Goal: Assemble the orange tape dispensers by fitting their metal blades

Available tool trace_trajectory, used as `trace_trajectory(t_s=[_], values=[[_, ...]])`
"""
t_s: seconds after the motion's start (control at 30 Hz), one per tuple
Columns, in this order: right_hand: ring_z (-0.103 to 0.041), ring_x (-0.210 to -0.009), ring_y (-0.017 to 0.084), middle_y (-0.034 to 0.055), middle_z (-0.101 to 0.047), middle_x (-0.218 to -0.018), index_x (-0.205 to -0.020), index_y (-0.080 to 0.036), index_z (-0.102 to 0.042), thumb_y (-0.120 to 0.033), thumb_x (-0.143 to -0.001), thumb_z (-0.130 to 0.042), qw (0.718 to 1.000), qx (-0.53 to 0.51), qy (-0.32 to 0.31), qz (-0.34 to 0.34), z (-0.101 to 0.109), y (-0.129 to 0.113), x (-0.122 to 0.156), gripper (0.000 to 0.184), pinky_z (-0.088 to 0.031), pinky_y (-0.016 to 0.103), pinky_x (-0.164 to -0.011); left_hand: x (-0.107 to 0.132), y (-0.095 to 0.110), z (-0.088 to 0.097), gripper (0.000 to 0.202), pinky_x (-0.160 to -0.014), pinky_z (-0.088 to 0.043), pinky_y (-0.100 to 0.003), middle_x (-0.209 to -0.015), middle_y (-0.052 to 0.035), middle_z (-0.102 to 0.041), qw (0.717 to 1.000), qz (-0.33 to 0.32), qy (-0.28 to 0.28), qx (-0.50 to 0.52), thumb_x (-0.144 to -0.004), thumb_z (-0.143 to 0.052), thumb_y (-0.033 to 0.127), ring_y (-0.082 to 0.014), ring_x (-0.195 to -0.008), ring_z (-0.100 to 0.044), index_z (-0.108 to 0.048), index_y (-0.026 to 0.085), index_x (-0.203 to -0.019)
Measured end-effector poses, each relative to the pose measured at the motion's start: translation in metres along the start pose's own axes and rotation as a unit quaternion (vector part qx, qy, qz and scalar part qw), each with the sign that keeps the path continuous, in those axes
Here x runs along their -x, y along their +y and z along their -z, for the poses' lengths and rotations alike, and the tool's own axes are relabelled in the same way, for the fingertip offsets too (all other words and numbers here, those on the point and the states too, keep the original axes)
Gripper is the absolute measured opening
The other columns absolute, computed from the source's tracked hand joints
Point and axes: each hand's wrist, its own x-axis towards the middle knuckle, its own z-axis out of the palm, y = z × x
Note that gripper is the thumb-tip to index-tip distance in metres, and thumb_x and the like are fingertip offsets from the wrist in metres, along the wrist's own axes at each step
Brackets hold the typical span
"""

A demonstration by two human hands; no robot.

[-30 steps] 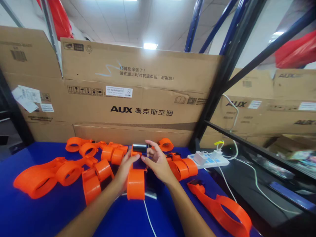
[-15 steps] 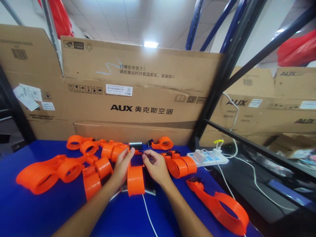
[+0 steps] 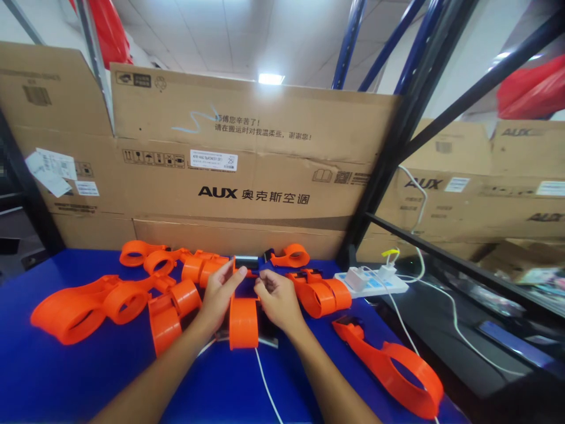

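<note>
An orange tape dispenser stands between my hands on the blue table. Its black toothed blade end points away from me. My left hand grips its left side, thumb and fingers up by the blade. My right hand is curled closed against its right side, just below the blade. What the right fingers pinch is hidden.
Several more orange dispensers lie around: a pile at the left, a pair at the right, one long one near the front right. A white power strip with cables sits right. Cardboard boxes wall the back.
Both hands and the dispenser have come down from a raised position to the table. My right fingers, spread open before, have curled closed against the dispenser.
</note>
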Motion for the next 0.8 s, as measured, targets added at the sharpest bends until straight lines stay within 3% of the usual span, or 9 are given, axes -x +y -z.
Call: trace_trajectory(t_s=[0.53, 0.8], values=[[-0.043, -0.057, 0.013, -0.0031, -0.045, -0.059, -0.065, -0.020, -0.052, -0.032, -0.088, -0.051, 0.998, 0.050, 0.022, 0.019, -0.0013, 0.0047, -0.0019, 0.026, -0.034, 0.022, -0.052, -0.0001, -0.0027, -0.0011, 0.036, -0.082, -0.050, -0.031, -0.091, -0.0041, -0.070, 1.000, -0.002, 0.008, 0.002, -0.077, -0.081, 0.046, -0.0220, -0.090, -0.064, -0.074, 0.020, -0.100], [-0.048, -0.060, 0.014, -0.0017, -0.052, -0.065, -0.075, -0.020, -0.061, -0.036, -0.089, -0.053, 1.000, 0.019, 0.013, 0.007, 0.0004, 0.0049, -0.0039, 0.022, -0.040, 0.022, -0.054, 0.0046, 0.0048, -0.0053, 0.033, -0.075, -0.048, -0.026, -0.084, -0.0021, -0.067, 0.999, -0.030, 0.014, 0.010, -0.079, -0.080, 0.048, -0.0178, -0.079, -0.061, -0.072, 0.020, -0.094]])
